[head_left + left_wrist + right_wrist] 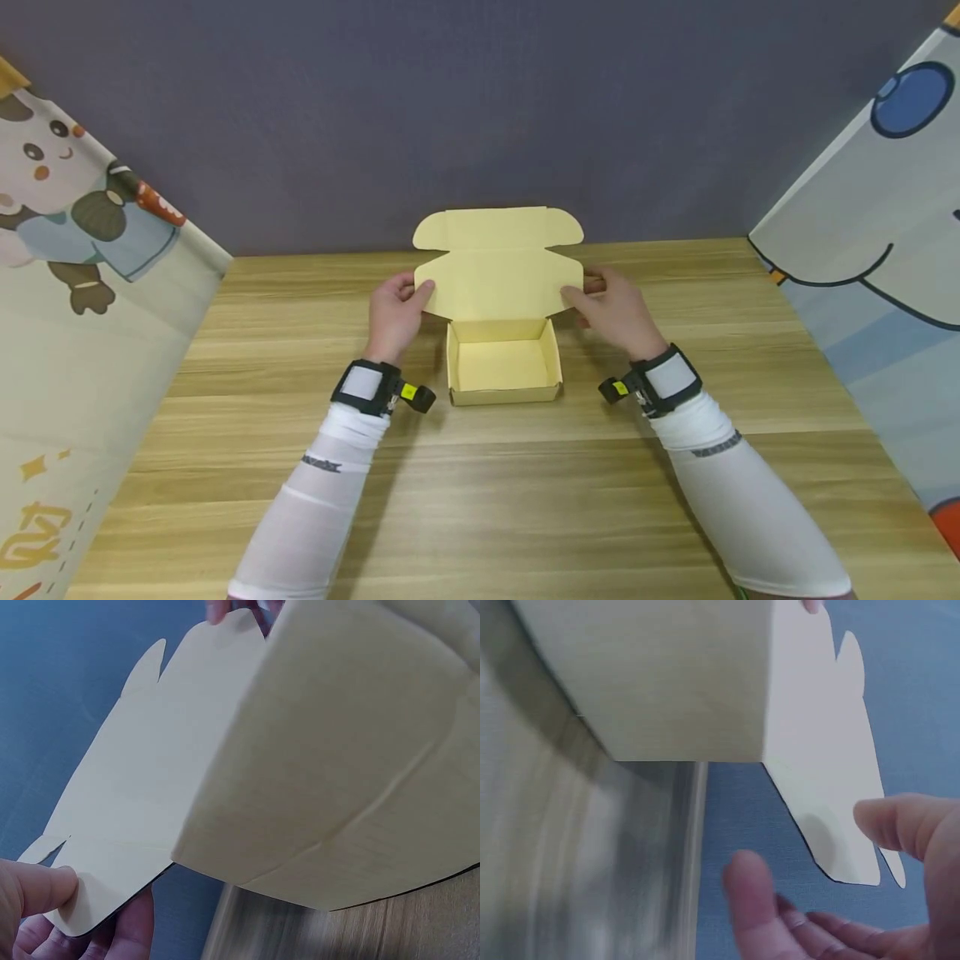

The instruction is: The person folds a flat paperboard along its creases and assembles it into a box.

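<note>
A small pale-yellow cardboard box [504, 397] stands on the table with its lid [498, 279] raised behind it. Its inside is bare. At the lid's left side flap, my left hand [395, 310] pinches the cardboard, thumb [51, 889] on the inner face and fingers behind. My right hand [615, 310] is at the right side flap; in the right wrist view its thumb [904, 817] and fingers [754, 892] are spread around the flap, with a gap to the cardboard. The box wall [330, 772] fills much of the left wrist view.
The wood-grain table [480, 500] ends at a dark blue-grey wall [480, 108] just behind the lid. Cartoon-printed panels [90, 275] stand along the left side and, likewise, a panel [862, 217] on the right.
</note>
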Motion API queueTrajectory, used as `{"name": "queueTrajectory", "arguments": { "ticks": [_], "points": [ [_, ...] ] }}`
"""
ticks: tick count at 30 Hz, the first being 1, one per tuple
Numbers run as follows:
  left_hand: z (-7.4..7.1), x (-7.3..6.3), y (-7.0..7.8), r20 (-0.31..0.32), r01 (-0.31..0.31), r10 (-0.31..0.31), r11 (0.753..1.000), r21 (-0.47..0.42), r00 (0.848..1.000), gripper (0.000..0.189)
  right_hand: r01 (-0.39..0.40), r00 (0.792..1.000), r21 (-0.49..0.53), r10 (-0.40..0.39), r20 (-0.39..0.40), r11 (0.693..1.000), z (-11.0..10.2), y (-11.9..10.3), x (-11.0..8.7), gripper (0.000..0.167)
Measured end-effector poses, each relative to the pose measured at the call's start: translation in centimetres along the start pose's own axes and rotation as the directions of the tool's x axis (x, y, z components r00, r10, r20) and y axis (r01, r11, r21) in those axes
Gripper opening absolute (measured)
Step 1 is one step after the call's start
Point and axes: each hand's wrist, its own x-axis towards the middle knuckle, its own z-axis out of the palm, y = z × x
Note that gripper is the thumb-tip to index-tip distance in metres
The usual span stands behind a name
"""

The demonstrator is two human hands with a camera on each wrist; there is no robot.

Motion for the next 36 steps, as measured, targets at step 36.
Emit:
{"name": "queueTrajectory", "arguments": {
  "ticks": [36],
  "points": [
    [0.6, -2.0, 2.1, 0.036, -0.245, 0.243, 0.943, 0.224, 0.969, 0.025, 0.237, 0.938, -0.221, -0.282, -0.200, 0.946, 0.9, -3.3, -1.1, 0.029]
  ]
}}
